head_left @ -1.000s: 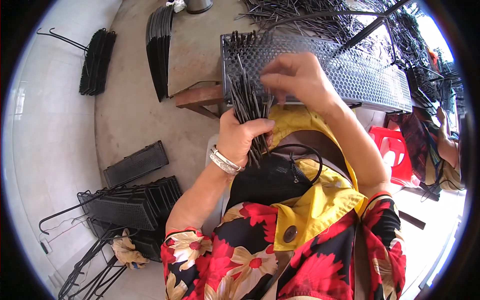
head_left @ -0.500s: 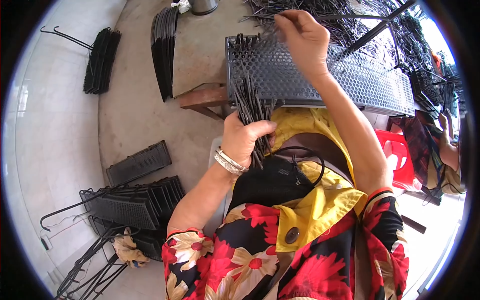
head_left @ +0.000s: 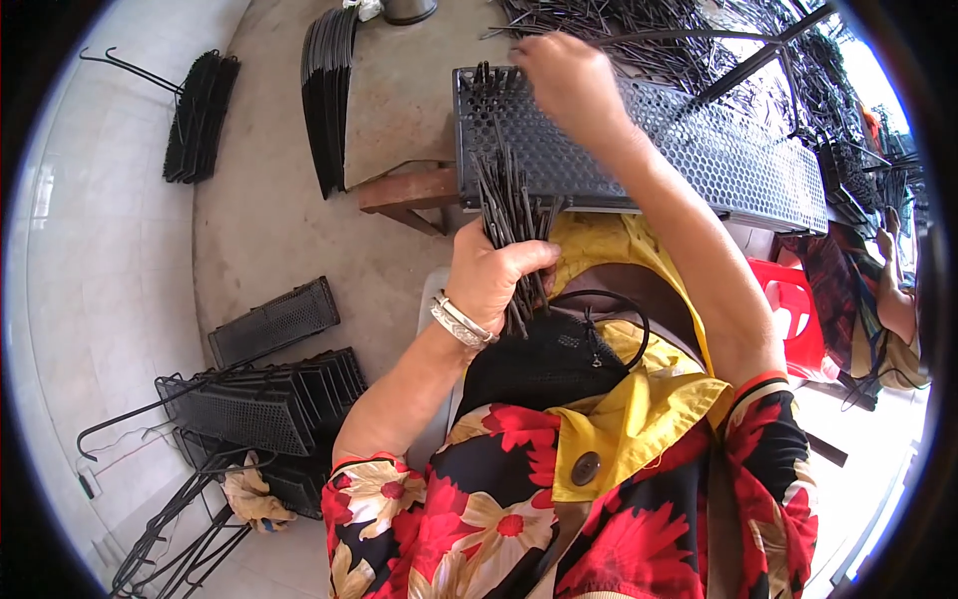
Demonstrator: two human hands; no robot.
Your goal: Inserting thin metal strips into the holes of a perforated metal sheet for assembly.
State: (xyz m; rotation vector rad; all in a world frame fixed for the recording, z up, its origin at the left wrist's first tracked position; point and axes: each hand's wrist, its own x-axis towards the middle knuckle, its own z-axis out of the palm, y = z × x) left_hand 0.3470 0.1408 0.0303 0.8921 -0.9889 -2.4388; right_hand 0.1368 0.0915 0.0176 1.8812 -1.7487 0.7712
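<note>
- Here, my left hand (head_left: 489, 270) is wrapped tight around a bunch of thin black sticks (head_left: 513, 205); they poke out above my fist and below it.
- A shiny bracelet (head_left: 461, 321) sits on my wrist, just behind that hand.
- My right hand (head_left: 577, 84) is up past my left one, over the metal rack (head_left: 743, 160) with lots of round holes; its fingers are bent, and I cannot tell if they pinch a stick.
- Just left of my right fingertips, some short black sticks (head_left: 486, 85) stand up in the rack's corner.
- Beyond my right hand lies a big messy pile of sticks (head_left: 639, 25).
- To the left of my left hand is a brown bench (head_left: 409, 193), near the rack.
- Lower left of my left hand, well apart, are black racks (head_left: 264, 409) in a stack.
</note>
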